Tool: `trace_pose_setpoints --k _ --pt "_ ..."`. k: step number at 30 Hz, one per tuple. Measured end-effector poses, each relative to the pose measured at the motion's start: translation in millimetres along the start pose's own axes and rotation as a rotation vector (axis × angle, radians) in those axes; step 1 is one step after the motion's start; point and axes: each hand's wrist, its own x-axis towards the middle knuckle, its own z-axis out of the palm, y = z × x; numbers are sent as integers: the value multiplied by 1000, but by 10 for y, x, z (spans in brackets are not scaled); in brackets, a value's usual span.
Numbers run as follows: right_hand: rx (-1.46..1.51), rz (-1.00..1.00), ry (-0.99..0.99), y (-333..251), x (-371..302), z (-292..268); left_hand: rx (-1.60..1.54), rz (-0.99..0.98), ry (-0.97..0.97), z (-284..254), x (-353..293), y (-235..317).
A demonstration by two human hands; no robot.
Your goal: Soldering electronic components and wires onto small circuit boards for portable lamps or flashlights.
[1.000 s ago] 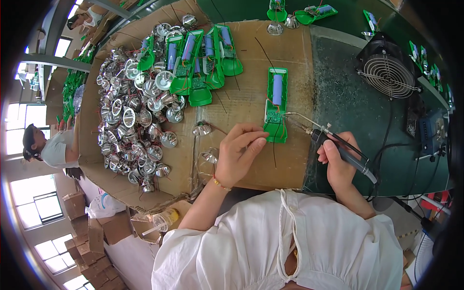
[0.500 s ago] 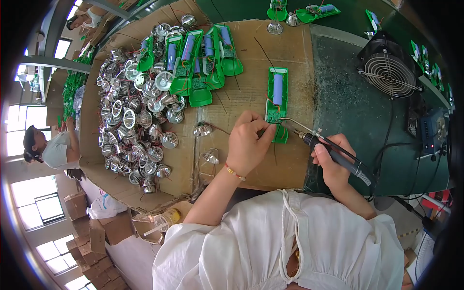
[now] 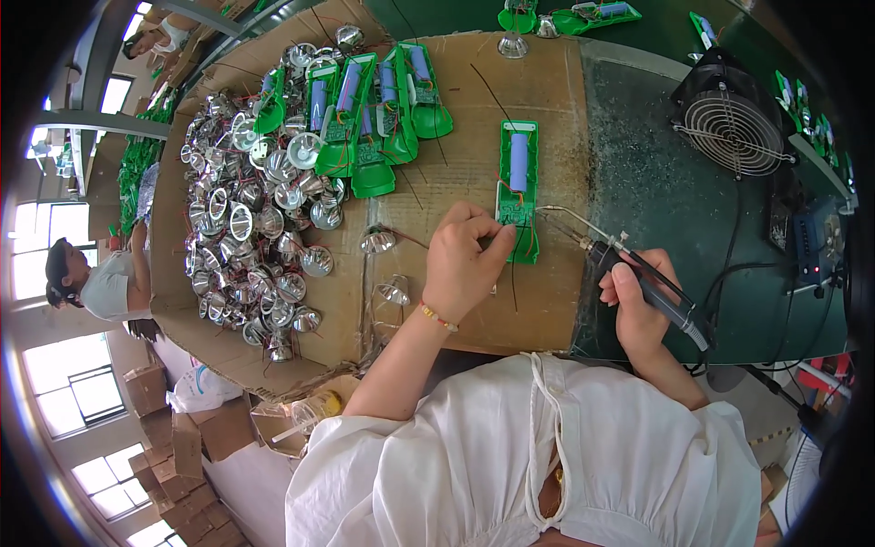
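A green plastic shell [image 3: 518,187] with a blue cylindrical cell and a small circuit board lies on the cardboard sheet [image 3: 465,109]. My left hand [image 3: 463,263] rests on the cardboard with its fingertips pinching thin wires at the shell's lower end. My right hand [image 3: 636,305] grips a black soldering iron [image 3: 638,278], whose metal tip points left and sits at the board's right edge.
A heap of shiny silver reflector cups [image 3: 260,219] covers the cardboard's left part; two loose cups [image 3: 378,242] lie near my left hand. Several more green shells [image 3: 374,109] are stacked at the top. A black fan [image 3: 734,123] stands at the right. Another person [image 3: 100,283] sits far left.
My left hand has moved up and right from the cardboard onto the shell's lower end. The soldering iron's tip has come in to the board's right edge.
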Motion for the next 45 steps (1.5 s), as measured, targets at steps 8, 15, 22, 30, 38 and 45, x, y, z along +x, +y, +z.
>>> trace_pose_setpoints --k 8,15,22,30,38,45 --pt "-14 -16 37 -19 62 -93 -44 -33 24 -37 17 75" --pt "2 6 94 7 156 -243 221 -6 -183 -132 143 152" --pt "2 87 167 74 210 -333 417 95 -27 -277 1485 542" --pt "48 163 177 79 214 -336 601 144 298 -511 2804 279" --pt "46 172 157 80 226 -371 699 358 489 -1165 1327 607" --pt "28 85 89 49 170 -293 728 -100 512 -1415 489 39"
